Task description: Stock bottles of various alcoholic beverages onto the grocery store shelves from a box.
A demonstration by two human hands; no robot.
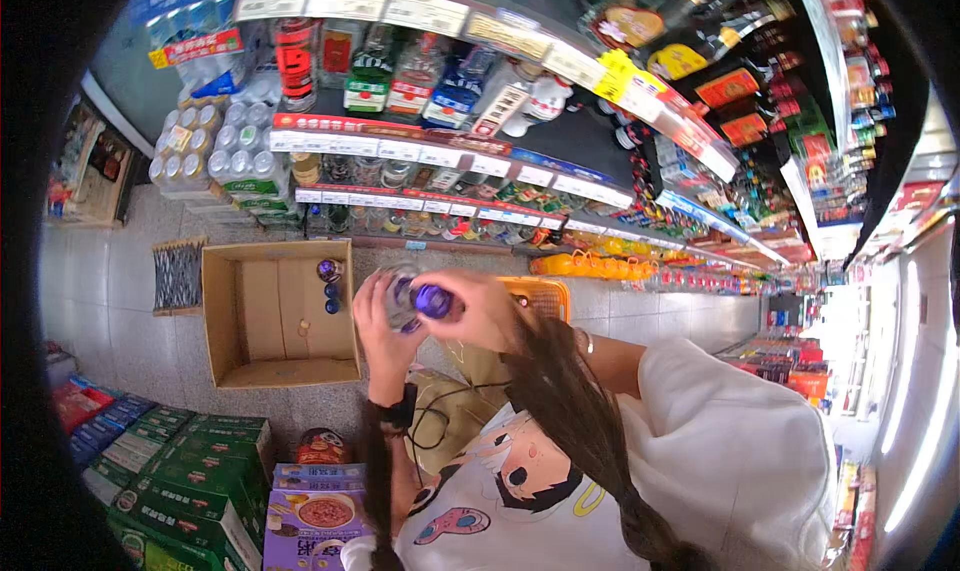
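Observation:
My left hand (390, 338) is wrapped around a clear bottle (401, 301) with purple on its label, raised between the carton and my body. The fingers of my right hand (484, 308) grip a round purple cap or bottle top (433, 301) right beside it. Blur hides whether the purple top belongs to that same bottle or to a second one. An open cardboard box (281, 379) is on the floor to the left. Inside, a purple-topped bottle (328, 271) and dark blue caps (331, 298) stand along its right wall.
Store shelves (450, 151) of bottles run along the far side. An orange basket (555, 297) sits behind my right hand. Shrink-wrapped can packs (244, 151) are stacked at upper left, green cartons (202, 481) and a purple food box (315, 515) at lower left. My long hair hangs near my arms.

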